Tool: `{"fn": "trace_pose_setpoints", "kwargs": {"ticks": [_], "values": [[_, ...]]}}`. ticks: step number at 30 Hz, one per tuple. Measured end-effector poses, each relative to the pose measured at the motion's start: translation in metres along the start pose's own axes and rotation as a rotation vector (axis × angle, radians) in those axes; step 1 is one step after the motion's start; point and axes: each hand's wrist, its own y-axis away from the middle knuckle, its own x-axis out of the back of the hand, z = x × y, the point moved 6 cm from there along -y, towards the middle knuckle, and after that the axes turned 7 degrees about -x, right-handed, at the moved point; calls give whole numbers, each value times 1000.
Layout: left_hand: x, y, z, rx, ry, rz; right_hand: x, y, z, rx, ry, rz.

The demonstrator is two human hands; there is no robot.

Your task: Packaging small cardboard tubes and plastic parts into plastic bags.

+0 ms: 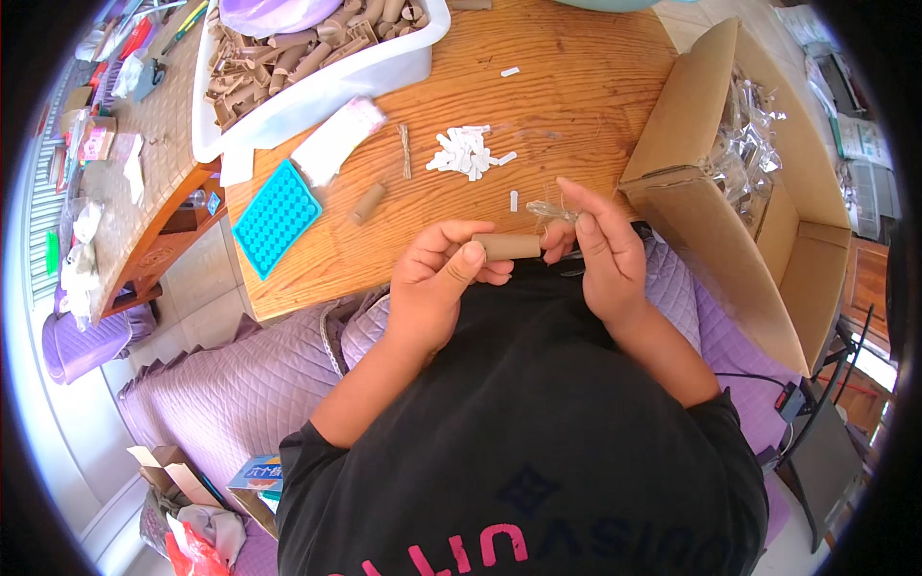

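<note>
**Tube held over the table edge**

A wooden table (576,86) fills the upper centre; a white bin (317,91) of tubes is cut off at the top, a cardboard box (730,240) stands at right, with a blue tray (276,217) centre left. The clear wrapper (552,209) is hard to make out. My left hand (432,283) clamps the tube (507,247), thumb on top; my right hand (600,250) pinches its right end and the wrapper.

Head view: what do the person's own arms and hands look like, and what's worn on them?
Both forearms are bare, with no gloves, rings, watch or bands visible on the left hand or the right hand. Short black sleeves end around the elbows, part of a black T-shirt with pink lettering and a faint dark print.
</note>
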Motion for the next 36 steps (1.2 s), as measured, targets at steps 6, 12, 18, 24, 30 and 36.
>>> {"fn": "trace_pose_setpoints", "kwargs": {"ticks": [6,12,18,24,30,36], "values": [[5,-2,-8,75,175,45,0,-5,-3,19,312,54],[-2,-3,3,-20,56,-32,-1,-5,2,-5,-21,92],[3,-5,2,17,29,-33,-9,-5,9,-135,4,-96],[5,-6,2,4,9,-40,-15,-10,15,-193,-6,-152],[54,-23,61,-309,-694,299,-12,-15,11,-121,188,-183],[122,-59,126,-410,-2059,659,-10,-26,18,-260,-234,-109]]}}
